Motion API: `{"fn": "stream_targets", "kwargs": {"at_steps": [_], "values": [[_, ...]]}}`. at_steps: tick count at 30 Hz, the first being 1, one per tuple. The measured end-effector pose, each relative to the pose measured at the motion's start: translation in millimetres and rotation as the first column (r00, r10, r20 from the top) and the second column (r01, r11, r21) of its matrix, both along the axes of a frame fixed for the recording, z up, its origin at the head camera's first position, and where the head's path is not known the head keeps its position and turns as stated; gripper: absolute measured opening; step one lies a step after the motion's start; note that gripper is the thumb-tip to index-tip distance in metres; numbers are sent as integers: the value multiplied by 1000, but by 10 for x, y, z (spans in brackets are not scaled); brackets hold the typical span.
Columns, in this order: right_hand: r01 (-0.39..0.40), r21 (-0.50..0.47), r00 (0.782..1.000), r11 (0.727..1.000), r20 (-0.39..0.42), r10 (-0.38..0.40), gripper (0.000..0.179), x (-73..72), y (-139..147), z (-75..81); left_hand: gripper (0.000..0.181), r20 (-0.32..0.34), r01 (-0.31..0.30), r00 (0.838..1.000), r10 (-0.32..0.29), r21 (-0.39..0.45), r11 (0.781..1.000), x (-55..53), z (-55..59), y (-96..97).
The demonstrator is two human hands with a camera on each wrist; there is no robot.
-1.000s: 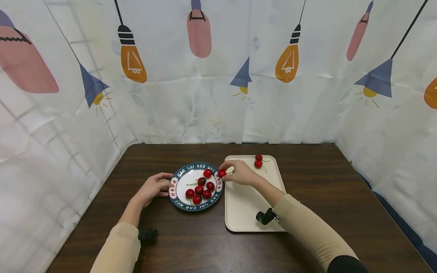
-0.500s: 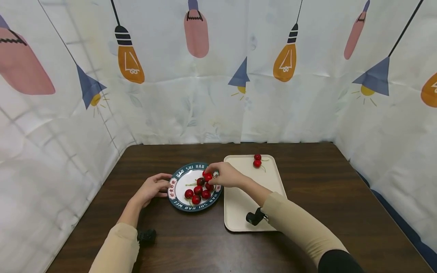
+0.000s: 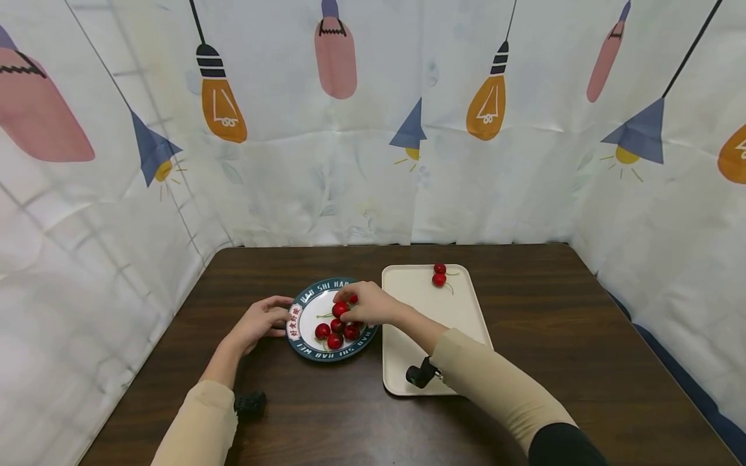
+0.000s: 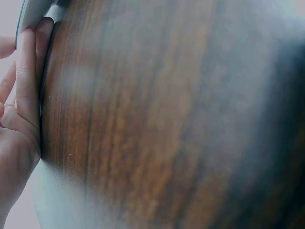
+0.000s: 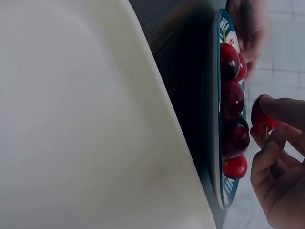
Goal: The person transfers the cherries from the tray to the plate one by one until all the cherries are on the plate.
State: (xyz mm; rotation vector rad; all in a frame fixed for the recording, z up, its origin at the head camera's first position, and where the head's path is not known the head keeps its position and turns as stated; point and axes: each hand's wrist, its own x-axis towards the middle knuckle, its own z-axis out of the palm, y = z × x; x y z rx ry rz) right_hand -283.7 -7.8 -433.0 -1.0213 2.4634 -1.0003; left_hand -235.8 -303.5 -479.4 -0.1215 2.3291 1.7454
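My right hand (image 3: 374, 305) pinches a red cherry (image 3: 340, 310) between thumb and fingers, over a round plate (image 3: 296, 321) with a dark teal lettered rim. From the right wrist view, this cherry (image 5: 259, 114) is held just off the plate (image 5: 217, 143), and its short green stem shows. Several cherries (image 5: 232, 100) lie on the plate, some hidden by my right hand in the head view. My left hand (image 3: 263, 320) touches the plate's left rim. In the left wrist view its fingers (image 4: 27, 78) are straight and lie against the plate's edge.
A cream rectangular tray (image 3: 408, 353) lies right of the plate, under my right forearm. Near its far edge are two cherries (image 3: 439, 279) with stems. The dark wooden table (image 3: 315, 414) ends at a patterned curtain (image 3: 350, 188).
My right hand has carried the cherry leftward from the plate's right rim to over the middle of the plate. My left hand has stayed at the rim.
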Motion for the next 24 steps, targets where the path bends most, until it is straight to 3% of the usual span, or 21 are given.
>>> {"fn": "stream_targets", "kwargs": {"at_steps": [8,16,24], "values": [[1,1,1000,1000,-24,-1,40,-10,16,13,52,-6,6,1000,-6,-8,1000,13,15,6],[-4,-69,1000,998,-5,3,41,-53,201,42,51,-8,-1,1000,1,-17,1000,-3,-4,-13],[79,-63,997,995,-1,-80,40,-77,465,63,51,-10,0,1000,0,-20,1000,-3,-2,-11]]}}
